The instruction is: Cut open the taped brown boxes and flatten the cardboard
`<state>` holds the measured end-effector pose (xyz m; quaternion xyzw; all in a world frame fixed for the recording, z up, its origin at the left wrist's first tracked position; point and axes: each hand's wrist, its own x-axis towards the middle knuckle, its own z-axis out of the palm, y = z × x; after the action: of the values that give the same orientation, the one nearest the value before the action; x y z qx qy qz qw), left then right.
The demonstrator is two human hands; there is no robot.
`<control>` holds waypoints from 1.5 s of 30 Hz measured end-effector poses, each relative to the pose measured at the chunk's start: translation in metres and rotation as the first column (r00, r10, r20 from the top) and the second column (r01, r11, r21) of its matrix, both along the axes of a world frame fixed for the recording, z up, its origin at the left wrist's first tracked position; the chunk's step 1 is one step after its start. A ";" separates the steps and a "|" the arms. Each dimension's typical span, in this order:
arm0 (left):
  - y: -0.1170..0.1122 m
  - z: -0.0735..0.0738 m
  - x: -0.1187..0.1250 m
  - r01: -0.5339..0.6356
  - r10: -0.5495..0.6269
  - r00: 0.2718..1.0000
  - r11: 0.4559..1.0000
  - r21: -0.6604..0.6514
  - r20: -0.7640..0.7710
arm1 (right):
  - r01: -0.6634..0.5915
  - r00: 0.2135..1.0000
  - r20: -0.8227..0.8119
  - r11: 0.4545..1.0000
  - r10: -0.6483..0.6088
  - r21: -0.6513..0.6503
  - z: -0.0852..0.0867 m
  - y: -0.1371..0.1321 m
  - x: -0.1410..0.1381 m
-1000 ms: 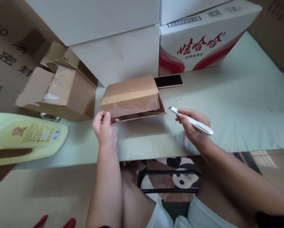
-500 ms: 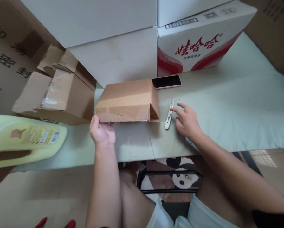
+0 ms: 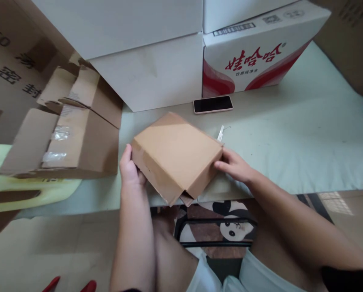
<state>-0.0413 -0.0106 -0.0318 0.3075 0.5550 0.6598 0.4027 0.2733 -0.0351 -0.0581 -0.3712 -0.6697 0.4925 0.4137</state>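
A small brown cardboard box (image 3: 177,148) is held between my two hands above the table, turned so one corner points toward me. At that near corner a flap sticks out a little. My left hand (image 3: 131,168) grips its left side, thumb up along the edge and fingers beneath. On the right corner, my right hand (image 3: 234,164) is closed with the thumb on the near face; its other fingers are partly hidden behind the box. Just past that corner, the tip of a white utility knife (image 3: 221,133) shows on the table, the rest covered by the box and hand.
A phone (image 3: 212,104) lies in front of stacked white cartons (image 3: 157,73) and a red-and-white water carton (image 3: 254,61). Opened cardboard boxes (image 3: 90,134) stand at left, partly covering a pale yellow jug (image 3: 56,194). Pale green cloth (image 3: 291,142) covers the table.
The cardboard box has turned and come nearer to me. My right hand has left the utility knife and taken hold of the box's right corner. The opened boxes at left have shifted toward me.
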 end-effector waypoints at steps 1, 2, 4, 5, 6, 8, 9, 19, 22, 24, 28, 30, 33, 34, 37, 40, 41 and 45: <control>-0.001 0.002 0.002 0.003 -0.002 1.000 1.000 -0.024 0.031 | -0.023 0.999 0.030 1.000 0.023 0.013 0.000 -0.001 0.000; -0.002 0.005 0.004 0.006 -0.003 0.997 0.999 -0.053 0.073 | -0.039 0.998 0.050 0.999 0.038 0.025 0.001 -0.003 0.000; -0.002 0.009 0.007 0.012 -0.003 0.993 0.997 -0.073 0.120 | -0.054 0.997 0.063 0.998 0.052 0.039 0.002 -0.006 0.000; -0.002 0.010 0.008 0.019 -0.012 0.993 0.998 -0.062 0.120 | -0.051 0.997 0.064 0.998 0.048 0.044 0.002 -0.006 0.000; -0.002 0.012 0.009 0.032 -0.025 0.993 0.998 -0.054 0.119 | -0.040 0.997 0.065 0.998 0.036 0.051 0.002 -0.007 -0.001; -0.001 0.013 0.008 0.074 -0.063 0.989 0.994 -0.081 0.130 | 0.013 0.998 0.057 0.997 -0.018 0.081 0.001 -0.007 -0.001; -0.001 0.013 0.008 0.102 -0.084 0.986 0.987 -0.123 0.144 | 0.047 0.998 0.047 0.994 -0.052 0.100 0.000 -0.006 -0.002; -0.005 0.011 0.017 0.215 -0.210 0.976 0.959 -0.187 0.048 | 0.389 0.921 -0.038 0.908 -0.388 0.153 -0.004 -0.005 -0.013; -0.009 0.016 0.021 0.321 -0.312 0.944 0.944 -0.080 0.107 | 0.451 0.892 -0.004 0.889 -0.452 0.081 -0.003 -0.004 -0.015; -0.012 0.020 0.026 0.399 -0.390 0.906 0.916 -0.025 0.165 | 0.425 0.905 0.006 0.904 -0.426 0.032 -0.001 -0.003 -0.015; -0.018 0.020 0.036 0.478 -0.478 0.858 0.877 0.048 0.187 | 0.338 0.941 0.046 0.940 -0.336 -0.056 0.004 -0.004 -0.014; -0.020 0.019 0.039 0.474 -0.478 0.859 0.878 0.065 0.185 | 0.333 0.942 0.058 0.941 -0.330 -0.058 0.005 -0.005 -0.014; -0.018 0.017 0.037 0.461 -0.466 0.865 0.885 0.071 0.187 | 0.331 0.942 0.064 0.943 -0.328 -0.035 0.006 -0.006 -0.014; -0.017 0.016 0.036 0.452 -0.457 0.871 0.889 0.070 0.182 | 0.329 0.943 0.066 0.944 -0.326 -0.031 0.006 -0.005 -0.014; -0.014 0.016 0.030 0.435 -0.432 0.886 0.900 0.023 0.168 | 0.354 0.932 0.084 0.935 -0.352 -0.009 0.007 -0.004 -0.014; -0.013 0.015 0.028 0.481 -0.460 0.870 0.872 -0.094 0.177 | 0.473 0.869 0.129 0.878 -0.478 0.064 0.009 -0.001 -0.013; -0.013 0.015 0.029 0.498 -0.474 0.862 0.859 -0.123 0.181 | 0.530 0.829 0.152 0.843 -0.538 0.092 0.010 -0.001 -0.013; -0.013 0.013 0.036 0.470 -0.445 0.879 0.869 -0.154 0.171 | 0.661 0.708 0.204 0.736 -0.676 0.148 0.020 -0.002 -0.011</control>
<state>-0.0056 -0.0239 -0.0189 0.3467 0.4996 0.5076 0.6104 0.2621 -0.0367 -0.0384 -0.6323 -0.5508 0.2379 0.4901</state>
